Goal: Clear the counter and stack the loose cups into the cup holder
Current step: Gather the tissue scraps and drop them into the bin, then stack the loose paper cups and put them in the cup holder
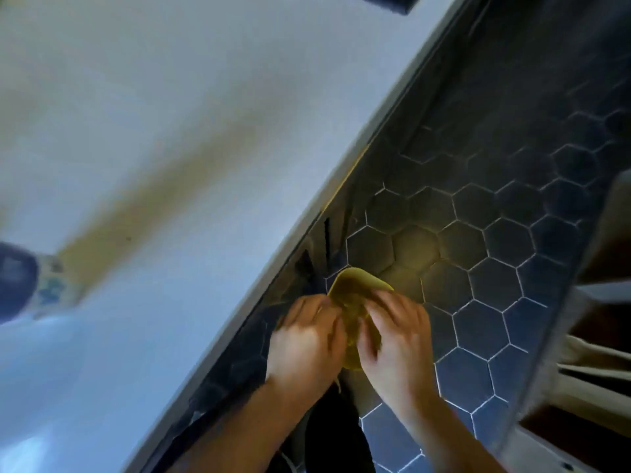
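Nearest the camera, two bare forearms reach up from the bottom edge and meet over the dark hexagon-tiled floor (505, 295). The left hand (307, 346) and the right hand (399, 339) close in from either side on a yellow cup-shaped thing (355, 291) — a cup by its form, though blur leaves that unsure. The left hand's fingers are curled around its left flank, the thumb pressed toward the middle; the right hand's fingers are bent over its right side, fingertips on the rim. Both sets of fingers are clamped on it, with a narrow gap between the two hands where yellow shows through.

The yellow piece is tipped so that its open mouth faces away and upward, the rim a thin curved lip. Its wall looks smooth, one colour throughout, and whether anything sits inside cannot be told. It casts a yellowish tint on the tiles just beyond. It is held in the air beside the counter edge, not resting on any surface.

Further out, the pale counter (143, 131) runs diagonally across the left half of the view, its grey edge slanting from lower left to upper right. At the far left edge lies a dark blue blurred object (15, 281) — too smeared to identify.
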